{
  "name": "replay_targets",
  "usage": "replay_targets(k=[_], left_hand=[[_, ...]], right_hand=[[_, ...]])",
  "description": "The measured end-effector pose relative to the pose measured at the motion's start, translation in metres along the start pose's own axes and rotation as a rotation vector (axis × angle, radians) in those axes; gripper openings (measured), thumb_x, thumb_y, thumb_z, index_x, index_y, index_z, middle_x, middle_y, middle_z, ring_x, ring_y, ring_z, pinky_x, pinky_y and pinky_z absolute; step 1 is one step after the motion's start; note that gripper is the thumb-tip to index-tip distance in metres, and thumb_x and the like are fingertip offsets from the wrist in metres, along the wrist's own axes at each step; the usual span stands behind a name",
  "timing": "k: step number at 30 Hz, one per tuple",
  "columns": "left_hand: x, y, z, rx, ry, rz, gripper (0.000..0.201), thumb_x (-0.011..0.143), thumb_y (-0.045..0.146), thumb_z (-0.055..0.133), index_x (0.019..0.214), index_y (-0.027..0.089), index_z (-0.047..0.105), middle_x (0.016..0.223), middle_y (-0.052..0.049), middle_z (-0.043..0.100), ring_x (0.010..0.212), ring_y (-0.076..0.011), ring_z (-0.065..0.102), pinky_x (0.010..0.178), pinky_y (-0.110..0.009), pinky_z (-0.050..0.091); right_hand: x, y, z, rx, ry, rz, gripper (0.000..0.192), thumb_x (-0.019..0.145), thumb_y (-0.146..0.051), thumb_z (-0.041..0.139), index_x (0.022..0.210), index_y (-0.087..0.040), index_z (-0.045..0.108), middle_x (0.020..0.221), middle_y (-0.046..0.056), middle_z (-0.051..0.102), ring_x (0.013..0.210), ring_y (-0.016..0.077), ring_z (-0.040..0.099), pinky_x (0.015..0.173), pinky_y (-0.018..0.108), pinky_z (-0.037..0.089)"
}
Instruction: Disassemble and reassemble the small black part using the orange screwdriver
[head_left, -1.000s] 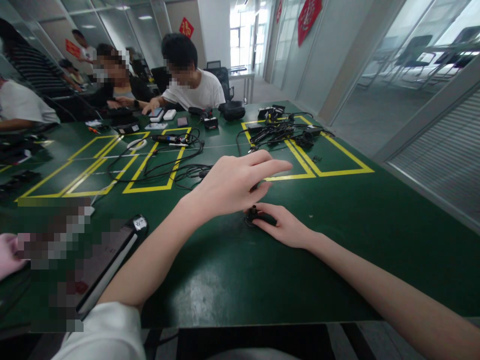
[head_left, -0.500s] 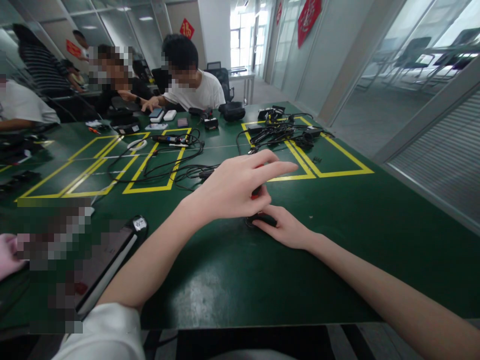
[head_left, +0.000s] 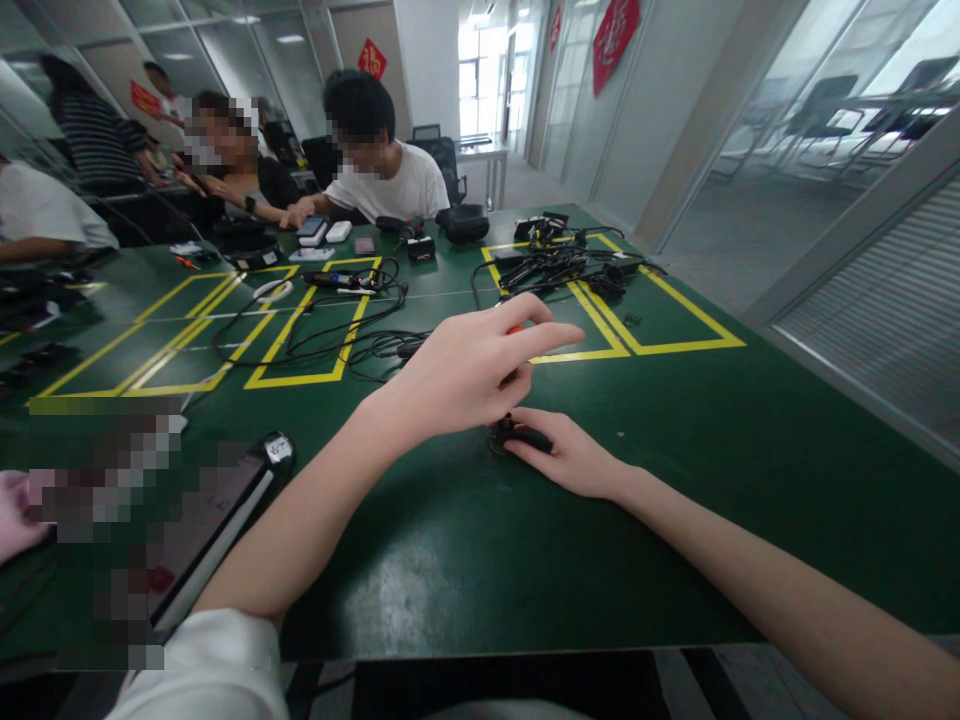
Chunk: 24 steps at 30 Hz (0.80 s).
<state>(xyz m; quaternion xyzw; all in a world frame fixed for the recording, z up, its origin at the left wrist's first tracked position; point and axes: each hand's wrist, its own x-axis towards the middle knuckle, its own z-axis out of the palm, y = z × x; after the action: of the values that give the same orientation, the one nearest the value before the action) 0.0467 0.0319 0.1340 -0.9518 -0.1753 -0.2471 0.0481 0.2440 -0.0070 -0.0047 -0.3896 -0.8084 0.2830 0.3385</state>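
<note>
Green surface (head_left: 675, 480) is carrying a small black part (head_left: 517, 436); the right hand (head_left: 574, 455) is pinning it down, fingers closed, while the left hand (head_left: 469, 370) is pinching a red-tipped tool just above, seemingly mid-job.

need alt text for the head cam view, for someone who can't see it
Two bare arms reach over a green table: the right hand presses a small black part to the surface while the left hand hovers just above it, pinching something red. Tangled black cables lie in yellow taped boxes beyond, where other people sit.
</note>
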Motion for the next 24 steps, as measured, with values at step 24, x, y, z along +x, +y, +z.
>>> replay_targets(k=[24], left_hand=[[-0.001,0.009,-0.016,-0.089,-0.14,-0.074,0.05,0.089,0.012,0.049,0.136,0.021,0.062,0.095,-0.005,0.068,0.082,-0.0166,0.064,0.068,-0.025,0.045]], right_hand=[[-0.002,0.002,-0.001,-0.029,0.003,-0.018,0.026,0.098,-0.027,0.06,0.122,-0.02,0.069,0.111,0.011,0.08,0.099,0.0274,0.077,0.089,0.043,0.063]])
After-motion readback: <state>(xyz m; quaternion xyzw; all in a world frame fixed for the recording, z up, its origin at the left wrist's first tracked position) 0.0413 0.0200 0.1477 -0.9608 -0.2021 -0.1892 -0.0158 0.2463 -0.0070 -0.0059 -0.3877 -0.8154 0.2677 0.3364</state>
